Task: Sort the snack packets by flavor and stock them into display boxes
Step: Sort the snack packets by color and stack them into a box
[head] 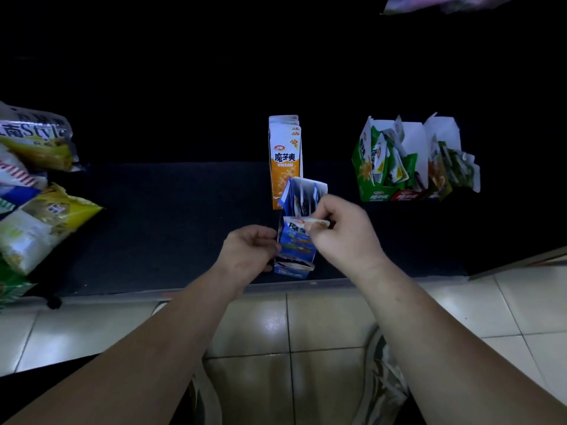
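Note:
A blue display box (293,269) stands on the dark shelf near its front edge, with blue snack packets (296,243) upright inside it. My left hand (250,251) grips the box's left side. My right hand (343,233) pinches the top edge of a blue packet (306,223) at the box's opening. Right behind the blue box stands an orange display box (284,161) filled with orange packets. Further right, a green display box (372,196) holds several green packets leaning loosely, and a red-fronted box (409,196) joins it on the right.
Large chip bags (33,191) in yellow, white and green are piled at the shelf's left end. The shelf's front edge (196,291) runs across, with pale floor tiles (322,317) below it. The back of the shelf is dark. A pinkish package (441,3) hangs at the top right.

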{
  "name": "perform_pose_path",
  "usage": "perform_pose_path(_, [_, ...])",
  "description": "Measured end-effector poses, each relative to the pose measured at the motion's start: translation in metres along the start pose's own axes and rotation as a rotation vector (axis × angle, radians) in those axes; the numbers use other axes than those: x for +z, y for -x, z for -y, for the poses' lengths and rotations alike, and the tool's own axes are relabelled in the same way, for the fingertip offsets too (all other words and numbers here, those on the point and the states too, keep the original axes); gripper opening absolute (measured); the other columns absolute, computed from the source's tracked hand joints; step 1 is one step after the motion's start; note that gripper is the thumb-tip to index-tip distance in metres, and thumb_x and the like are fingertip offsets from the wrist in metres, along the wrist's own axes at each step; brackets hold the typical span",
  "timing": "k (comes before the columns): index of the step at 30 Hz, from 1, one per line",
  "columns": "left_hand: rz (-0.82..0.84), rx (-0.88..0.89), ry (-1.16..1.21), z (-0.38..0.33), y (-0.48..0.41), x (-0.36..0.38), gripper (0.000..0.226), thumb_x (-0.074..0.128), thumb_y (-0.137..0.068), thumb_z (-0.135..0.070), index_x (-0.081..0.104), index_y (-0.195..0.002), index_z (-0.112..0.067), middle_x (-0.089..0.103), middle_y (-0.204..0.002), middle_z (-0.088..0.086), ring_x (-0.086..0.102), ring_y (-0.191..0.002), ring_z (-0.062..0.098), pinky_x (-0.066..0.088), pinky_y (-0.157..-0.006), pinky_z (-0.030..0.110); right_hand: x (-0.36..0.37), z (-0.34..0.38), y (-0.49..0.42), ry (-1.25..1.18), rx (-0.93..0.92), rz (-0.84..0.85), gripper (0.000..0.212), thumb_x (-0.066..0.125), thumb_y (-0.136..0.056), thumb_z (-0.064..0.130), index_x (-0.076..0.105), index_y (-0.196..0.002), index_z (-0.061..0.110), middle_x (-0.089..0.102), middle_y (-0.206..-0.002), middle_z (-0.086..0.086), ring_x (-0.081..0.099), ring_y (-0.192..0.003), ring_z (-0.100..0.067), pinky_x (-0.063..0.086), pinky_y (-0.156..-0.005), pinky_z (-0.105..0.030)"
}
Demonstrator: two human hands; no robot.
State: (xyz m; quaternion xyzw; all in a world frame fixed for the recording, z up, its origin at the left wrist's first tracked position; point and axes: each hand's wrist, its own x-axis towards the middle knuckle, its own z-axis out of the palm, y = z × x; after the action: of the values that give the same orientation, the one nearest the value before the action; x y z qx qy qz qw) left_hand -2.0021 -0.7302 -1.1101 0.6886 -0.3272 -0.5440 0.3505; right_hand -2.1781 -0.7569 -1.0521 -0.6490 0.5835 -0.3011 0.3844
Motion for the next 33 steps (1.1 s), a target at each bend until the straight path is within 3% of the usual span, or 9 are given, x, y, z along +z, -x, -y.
perform_pose_path(4, [-0.005,-0.017,0.003,0.004,-0.003,-0.002,0.021,0.078,-0.087,-0.003,0.075,-0.104,-0.015,0.079,-0.092,0.003,0.075,-0.087,0.016,0.06,-0.067,0.027,0.013,-0.024,0.011,0.055,0.196,0.23,0.017,0.067,-0.088,0.012,0.066,-0.079,0.026,0.072,-0.078,0.006,0.066,-0.075,-0.01,0.052,-0.07,-0.029])
perform_pose_path(9, [-0.02,0.009,-0.029,0.005,-0.012,-0.002,0.003,0.076,-0.092,-0.012,0.078,-0.09,-0.013,0.078,-0.085,0.005,0.07,-0.072,0.011,0.057,-0.06,0.025,0.013,-0.031,0.01,-0.089,0.292,0.264,0.018,0.06,-0.101,0.025,0.075,-0.091,0.025,0.076,-0.09,0.001,0.07,-0.09,-0.015,0.052,-0.083,-0.031])
perform_pose_path(12, [-0.041,0.017,-0.095,-0.001,-0.017,0.004,0.022,0.087,-0.083,-0.028,0.076,-0.087,-0.009,0.075,-0.075,0.003,0.065,-0.062,0.009,0.052,-0.052,0.022,0.012,-0.032,0.004,-0.123,0.321,0.287,0.023,0.055,-0.104,0.024,0.077,-0.099,0.029,0.077,-0.099,0.005,0.07,-0.101,-0.012,0.054,-0.094,-0.032])
perform_pose_path(16, [-0.092,0.022,-0.168,-0.004,-0.03,0.005,0.027,0.092,-0.076,-0.029,0.073,-0.082,-0.011,0.076,-0.077,0.01,0.065,-0.062,0.017,0.056,-0.054,0.03,0.015,-0.031,0.004,-0.222,0.377,0.373,0.026,0.064,-0.092,0.013,0.08,-0.097,0.033,0.077,-0.097,0.008,0.069,-0.102,-0.013,0.051,-0.088,-0.029])
perform_pose_path(20, [-0.088,0.128,-0.22,0.001,-0.036,0.002,0.016,0.085,-0.081,-0.017,0.072,-0.073,-0.013,0.075,-0.075,0.014,0.062,-0.061,0.018,0.061,-0.066,0.047,0.011,-0.034,0.004,-0.192,0.33,0.472,0.021,0.088,-0.078,0.03,0.078,-0.094,0.039,0.076,-0.091,0.014,0.07,-0.094,-0.003,0.05,-0.088,-0.022])
perform_pose_path(23, [-0.103,0.197,-0.256,0.008,-0.036,0.002,0.018,0.079,-0.085,-0.018,0.07,-0.07,-0.016,0.073,-0.071,0.009,0.065,-0.063,0.022,0.061,-0.068,0.051,0.014,-0.037,0.005,-0.171,0.285,0.395,0.014,0.085,-0.082,0.033,0.079,-0.093,0.038,0.077,-0.09,0.012,0.07,-0.091,-0.002,0.051,-0.083,-0.021])
perform_pose_path(27, [-0.191,0.339,-0.333,0.007,-0.027,0.0,0.017,0.077,-0.084,-0.013,0.073,-0.068,-0.017,0.072,-0.072,-0.003,0.069,-0.068,0.018,0.06,-0.069,0.041,0.011,-0.034,0.004,-0.134,0.246,0.353,0.008,0.074,-0.093,0.036,0.08,-0.097,0.033,0.077,-0.092,0.009,0.071,-0.093,-0.008,0.055,-0.087,-0.025])
perform_pose_path(30, [-0.229,0.471,-0.302,-0.004,-0.016,-0.002,0.015,0.077,-0.08,-0.004,0.077,-0.07,-0.014,0.074,-0.089,-0.009,0.071,-0.08,0.01,0.06,-0.074,0.034,0.016,-0.03,0.003,-0.087,0.249,0.379,0.006,0.076,-0.092,0.034,0.08,-0.096,0.033,0.076,-0.088,0.011,0.069,-0.087,-0.005,0.054,-0.083,-0.023])
perform_pose_path(33, [-0.241,0.488,-0.202,-0.015,-0.009,-0.007,0.017,0.076,-0.081,-0.003,0.079,-0.073,-0.018,0.076,-0.094,-0.006,0.073,-0.084,0.012,0.061,-0.075,0.037,0.022,-0.026,0.004,-0.11,0.276,0.364,0.008,0.078,-0.09,0.03,0.078,-0.097,0.032,0.075,-0.092,0.012,0.069,-0.092,-0.004,0.055,-0.091,-0.024])
